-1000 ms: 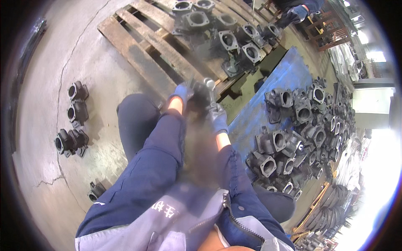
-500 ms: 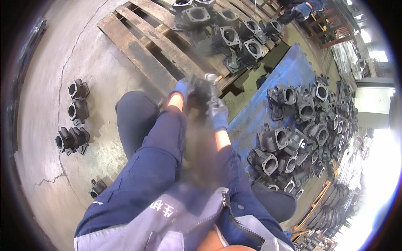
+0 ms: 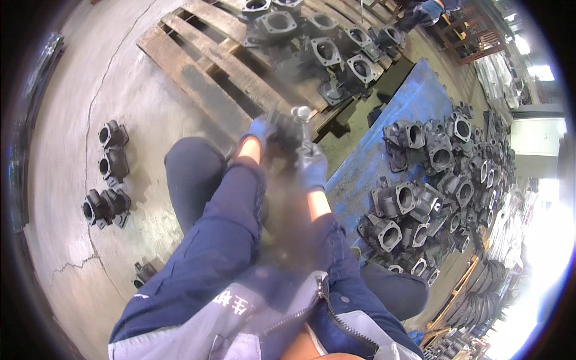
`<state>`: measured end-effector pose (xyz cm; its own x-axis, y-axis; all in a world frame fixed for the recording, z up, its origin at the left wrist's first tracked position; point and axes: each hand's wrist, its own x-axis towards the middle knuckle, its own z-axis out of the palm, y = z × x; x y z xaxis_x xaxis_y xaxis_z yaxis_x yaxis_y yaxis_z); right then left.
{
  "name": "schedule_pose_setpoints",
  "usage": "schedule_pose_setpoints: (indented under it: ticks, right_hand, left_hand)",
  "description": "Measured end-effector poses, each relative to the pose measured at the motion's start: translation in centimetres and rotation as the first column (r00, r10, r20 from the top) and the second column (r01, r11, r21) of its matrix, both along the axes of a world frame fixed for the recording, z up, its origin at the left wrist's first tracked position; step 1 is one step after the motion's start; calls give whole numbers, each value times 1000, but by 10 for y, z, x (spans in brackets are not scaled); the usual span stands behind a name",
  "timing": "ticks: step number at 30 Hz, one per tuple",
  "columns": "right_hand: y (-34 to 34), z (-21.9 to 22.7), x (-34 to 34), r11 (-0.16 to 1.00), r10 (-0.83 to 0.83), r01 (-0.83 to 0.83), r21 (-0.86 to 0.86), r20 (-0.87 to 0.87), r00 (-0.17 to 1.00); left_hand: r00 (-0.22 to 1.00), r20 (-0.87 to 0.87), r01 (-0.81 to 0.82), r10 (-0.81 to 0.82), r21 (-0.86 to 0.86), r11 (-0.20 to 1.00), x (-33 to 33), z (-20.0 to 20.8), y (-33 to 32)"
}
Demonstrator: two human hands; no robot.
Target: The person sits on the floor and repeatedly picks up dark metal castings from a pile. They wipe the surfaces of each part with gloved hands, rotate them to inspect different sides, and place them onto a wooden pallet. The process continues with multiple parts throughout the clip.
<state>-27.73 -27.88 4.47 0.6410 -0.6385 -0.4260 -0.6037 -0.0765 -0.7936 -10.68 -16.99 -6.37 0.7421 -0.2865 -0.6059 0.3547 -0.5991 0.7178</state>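
Observation:
My left hand, in a blue and dark glove, is closed on the near side of a dark metal casting in front of my knees. The casting is blurred, and its lower part is hard to make out. Right beside it, my gloved right hand is wrapped round the handle of a hammer. The hammer's shiny metal head points away from me, at the casting's right edge. Whether head and casting touch, I cannot tell.
A wooden pallet ahead bears several black flanged castings. To my right, many similar castings lie heaped on a blue sheet. More castings stand on the concrete floor at left. Another person's gloved hand shows at the far right.
The hammer head looks sharper and sits marginally lower in the picture. Both hands keep almost the same place and grip; the whole view has shifted slightly.

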Motion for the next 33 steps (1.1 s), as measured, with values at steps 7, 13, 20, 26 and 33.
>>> schedule_pose_setpoints:
  ticks: [7, 13, 20, 26, 33]
  right_hand:
    - [-1, 8, 4, 999, -35, 34, 16, 54, 998]
    - [1, -16, 0, 994, -27, 31, -106, 35, 999]
    - [-23, 35, -1, 964, -50, 40, 262, 31, 998]
    - [-59, 131, 51, 967, -53, -125, 224, 653, 755]
    - [-59, 125, 132, 938, -62, -197, 286, 697, 714]
  left_hand:
    - [986, -78, 156, -145, 161, 975, 2, 21, 0]
    - [986, -119, 125, -120, 43, 991, -1, 37, -1]
    - [997, -72, -6, 5, -13, 1000, -7, 33, -3]
    - [965, -236, -132, 112, -73, 989, -11, 51, -5]
    - [972, -201, -140, 123, -68, 988, -14, 70, -5]
